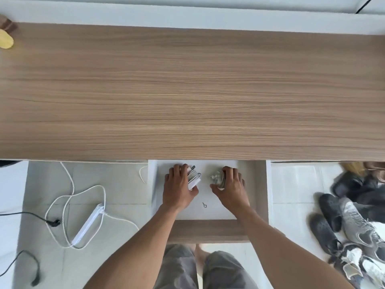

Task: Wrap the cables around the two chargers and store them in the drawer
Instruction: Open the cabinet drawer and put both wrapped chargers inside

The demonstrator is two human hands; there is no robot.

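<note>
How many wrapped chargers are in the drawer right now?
2. The white charger is left in the open drawer, gripped by the left hand. The grey charger is to its right, gripped by the right hand. The drawer's back is hidden under the desktop.

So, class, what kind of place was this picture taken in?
Probably a room at home: a wooden desk with an open drawer, a power strip lying on the tiled floor, and shoes piled beside the desk.
</note>
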